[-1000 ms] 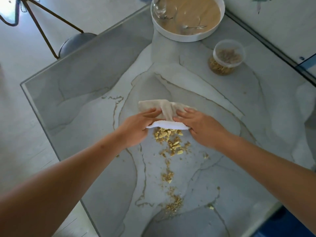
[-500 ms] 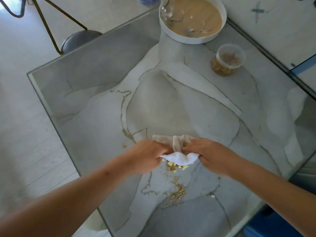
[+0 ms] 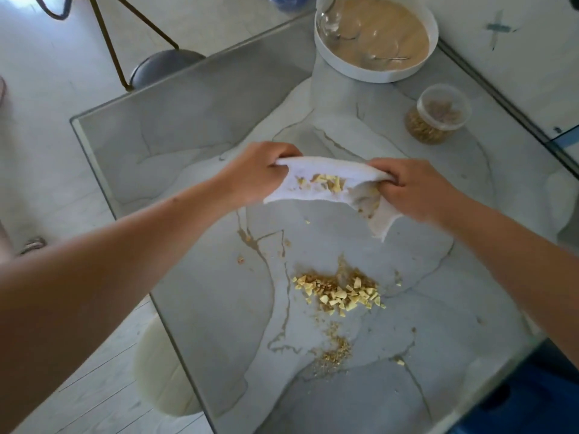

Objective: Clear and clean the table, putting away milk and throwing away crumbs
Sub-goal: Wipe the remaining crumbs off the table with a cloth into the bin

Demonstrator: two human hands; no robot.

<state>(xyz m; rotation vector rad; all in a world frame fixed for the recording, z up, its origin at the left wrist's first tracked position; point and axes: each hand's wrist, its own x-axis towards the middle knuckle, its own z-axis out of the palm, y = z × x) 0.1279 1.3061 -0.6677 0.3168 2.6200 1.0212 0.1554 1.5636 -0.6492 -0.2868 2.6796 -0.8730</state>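
Observation:
A white cloth [image 3: 326, 170] hangs stretched between my two hands above the marble table [image 3: 188, 151]. My left hand [image 3: 253, 173] grips its left end and my right hand [image 3: 413, 189] grips its right end. Some yellow crumbs cling to the cloth's upper face. A pile of yellow and brown crumbs [image 3: 338, 292] lies on the table below the cloth, nearer to me. A smaller trail of fine brown crumbs [image 3: 335, 355] lies closer to the front edge. No milk container is visible.
A white round tray [image 3: 326, 54] with a wooden base stands at the far side, holding a glass carafe [image 3: 329, 17] and a spoon. A clear plastic jar [image 3: 438, 117] of grains stands at the far right. A dark stool [image 3: 163, 64] stands beyond the table's left corner.
The cloth was pressed on the table, dragging crumbs toward me. Now both hands have lifted it off the surface, leaving the gathered crumb pile uncovered.

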